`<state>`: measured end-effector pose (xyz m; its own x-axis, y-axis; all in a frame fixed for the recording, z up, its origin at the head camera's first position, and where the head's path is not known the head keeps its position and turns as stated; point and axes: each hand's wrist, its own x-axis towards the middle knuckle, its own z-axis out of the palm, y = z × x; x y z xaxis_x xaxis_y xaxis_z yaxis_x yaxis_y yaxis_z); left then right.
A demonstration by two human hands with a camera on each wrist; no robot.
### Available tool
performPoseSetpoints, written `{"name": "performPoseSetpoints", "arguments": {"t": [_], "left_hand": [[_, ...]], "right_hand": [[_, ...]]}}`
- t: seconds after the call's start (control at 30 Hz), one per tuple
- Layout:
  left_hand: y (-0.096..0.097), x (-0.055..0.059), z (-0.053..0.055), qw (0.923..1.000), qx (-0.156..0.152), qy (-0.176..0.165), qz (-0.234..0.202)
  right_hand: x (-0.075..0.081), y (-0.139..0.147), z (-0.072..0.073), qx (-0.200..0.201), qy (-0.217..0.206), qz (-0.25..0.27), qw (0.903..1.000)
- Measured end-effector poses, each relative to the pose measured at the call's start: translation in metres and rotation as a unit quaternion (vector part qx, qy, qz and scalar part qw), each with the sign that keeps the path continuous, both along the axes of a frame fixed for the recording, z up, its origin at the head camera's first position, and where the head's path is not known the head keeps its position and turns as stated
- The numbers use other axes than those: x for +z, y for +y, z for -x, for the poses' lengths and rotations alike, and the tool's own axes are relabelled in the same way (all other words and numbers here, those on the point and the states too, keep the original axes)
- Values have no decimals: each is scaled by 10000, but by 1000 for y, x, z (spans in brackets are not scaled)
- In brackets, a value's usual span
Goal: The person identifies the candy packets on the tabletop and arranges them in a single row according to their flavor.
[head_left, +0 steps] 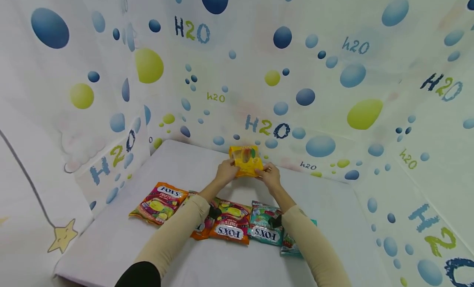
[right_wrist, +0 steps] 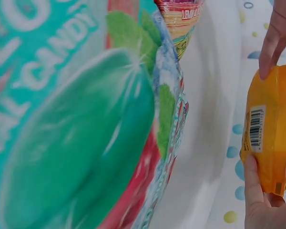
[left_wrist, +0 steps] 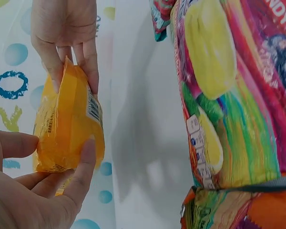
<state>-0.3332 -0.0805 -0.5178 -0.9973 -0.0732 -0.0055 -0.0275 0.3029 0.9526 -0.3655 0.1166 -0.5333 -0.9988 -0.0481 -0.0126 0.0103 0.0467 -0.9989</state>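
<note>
Near the table's back edge, a small yellow-orange packet (head_left: 246,159) with fruit pictures is held up between both hands. My left hand (head_left: 226,171) pinches its left edge, thumb apart from the other fingers, in the left wrist view. On the opposite edge, my right hand (head_left: 271,178) grips the packet near its lower corner. The right wrist view shows a barcode on the back of the packet (right_wrist: 269,129). Nearer to me lie Fox's candy bags: an orange fruits bag (head_left: 159,202), another orange one (head_left: 230,221), and a teal bag (head_left: 264,225).
One more orange bag (head_left: 203,231) lies partly behind the left forearm, and another teal bag (head_left: 290,245) partly behind the right. The white table (head_left: 96,241) meets walls (head_left: 237,73) printed with bubbles and H2O lettering at the back and sides.
</note>
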Motion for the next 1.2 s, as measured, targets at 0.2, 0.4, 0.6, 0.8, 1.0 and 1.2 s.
{"name": "performPoseSetpoints", "arguments": {"t": [0.2,0.4,0.6,0.8,1.0,1.2], "left_hand": [[10,-1,-6,9999,31,118,121],[15,6,-11,9996,-196,190,37],[23,11,-19,9991,-374,150,-107],[32,17,-27,9988,-419,135,-211],[40,20,-32,9980,-540,239,-204],[48,25,-38,9971,-641,353,-196]], "right_hand": [[-1,12,-8,36,48,6,10000],[3,21,-15,-57,118,9,9999],[7,33,-25,-83,230,7,9997],[13,44,-35,-88,248,-62,9996],[19,54,-44,-70,296,-122,9995],[24,64,-53,-49,449,-106,9989]]}}
